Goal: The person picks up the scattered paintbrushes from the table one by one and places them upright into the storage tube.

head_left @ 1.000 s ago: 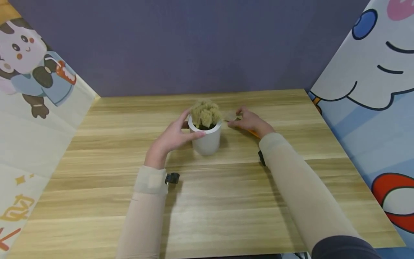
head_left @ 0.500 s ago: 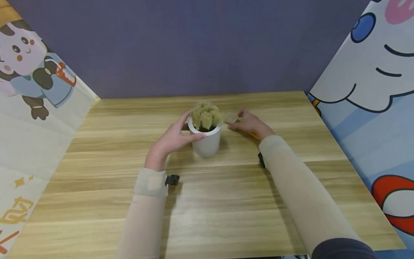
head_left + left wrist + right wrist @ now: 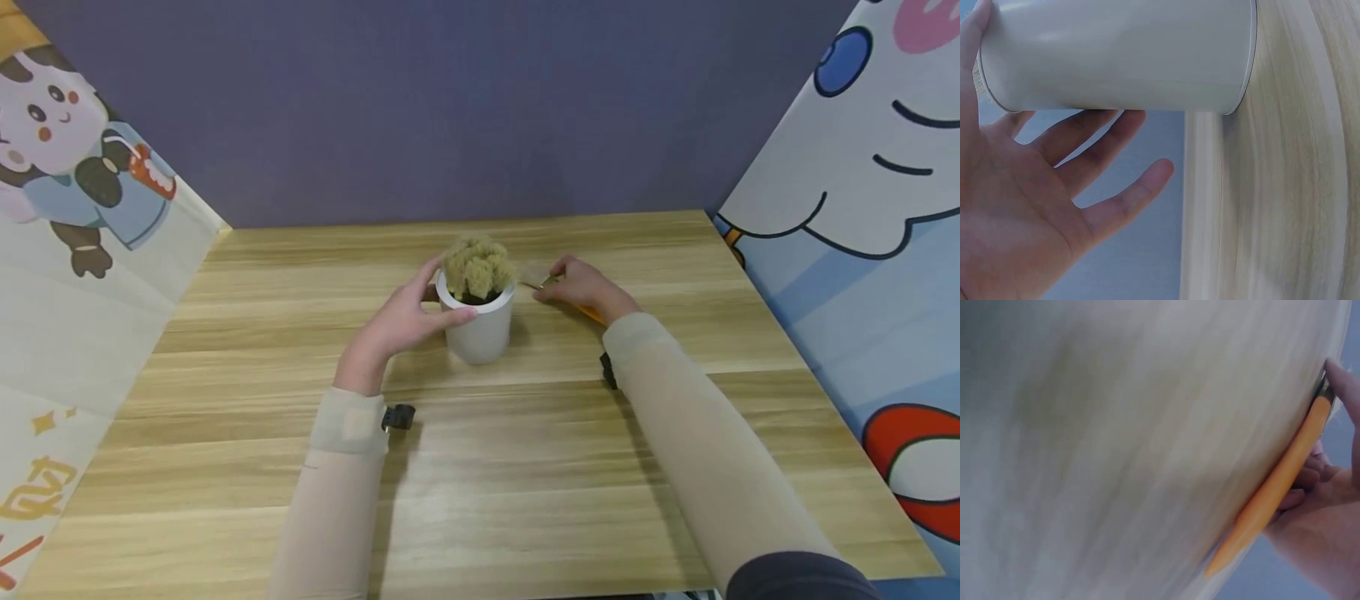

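Pot [image 3: 480, 325] with a plant [image 3: 477, 267] stands mid-table [image 3: 525, 467]; the left hand [image 3: 397, 325] cups its rim, the right hand [image 3: 588, 287] grips a brush [image 3: 543, 282] beside it. Left wrist: fingers [image 3: 1094, 134] spread around the pot [image 3: 1122, 53]. Right wrist: the orange brush [image 3: 1275, 490] pinched.

We see a light wooden table [image 3: 525, 433]. A white pot [image 3: 480, 329] with a fuzzy yellow plant stands on it, right by the left hand [image 3: 397, 325]. An orange-handled brush [image 3: 581, 307] lies under the right hand [image 3: 588, 287].
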The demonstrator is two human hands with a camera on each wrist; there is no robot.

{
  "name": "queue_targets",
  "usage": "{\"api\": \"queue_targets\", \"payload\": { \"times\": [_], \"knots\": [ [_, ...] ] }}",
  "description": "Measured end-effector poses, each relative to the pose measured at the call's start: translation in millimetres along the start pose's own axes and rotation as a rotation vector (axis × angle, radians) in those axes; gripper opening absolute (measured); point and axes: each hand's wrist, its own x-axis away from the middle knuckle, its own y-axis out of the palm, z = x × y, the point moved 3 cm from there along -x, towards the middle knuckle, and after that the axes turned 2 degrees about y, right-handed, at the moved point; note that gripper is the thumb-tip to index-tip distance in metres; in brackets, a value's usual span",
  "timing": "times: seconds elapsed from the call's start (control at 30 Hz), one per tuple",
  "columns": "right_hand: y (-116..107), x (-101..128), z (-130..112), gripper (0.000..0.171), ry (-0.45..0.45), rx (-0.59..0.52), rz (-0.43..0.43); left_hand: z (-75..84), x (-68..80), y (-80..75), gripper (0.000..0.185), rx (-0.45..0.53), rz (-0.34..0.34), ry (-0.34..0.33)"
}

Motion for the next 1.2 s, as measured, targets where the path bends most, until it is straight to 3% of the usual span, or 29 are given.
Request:
{"api": "queue_targets", "payload": {
  "times": [0.3, 0.5, 0.67, 0.8, 0.93, 1.07, 1.2],
  "knots": [
    [0.3, -1.0, 1.8, 0.059, 0.005, -0.021, 0.052, -0.9, -0.1, 0.8, 0.109, 0.001, -0.002, 0.0],
    [-25.7, 21.7, -13.3, 0.06, 0.026, -0.13, 0.078, -3.2, -1.2, 2.4, 0.109, 0.007, 0.002, -0.003],
    [-57.7, 73.1, -51.7, 0.054, -0.107, -0.27, 0.255, -2.7, -0.9, 0.9, 0.107, 0.021, 0.014, -0.004],
    [-73.8, 143.6, -88.9, 0.038, -0.254, -0.374, 0.513, -1.3, -0.8, 0.3, 0.108, 0.019, 0.01, -0.011],
    [-73.2, 208.9, -126.7, 0.025, -0.447, -0.414, 0.733, -0.4, -0.7, -1.9, 0.106, 0.025, 0.013, -0.008],
    [-54.6, 234.3, -143.3, 0.021, -0.572, -0.393, 0.79, -1.0, -0.2, -3.1, 0.106, 0.038, 0.013, -0.009],
    [-31.3, 228.9, -142.7, 0.027, -0.528, -0.353, 0.748, -1.6, -0.6, -1.4, 0.107, 0.055, 0.004, -0.016]
  ]
}}
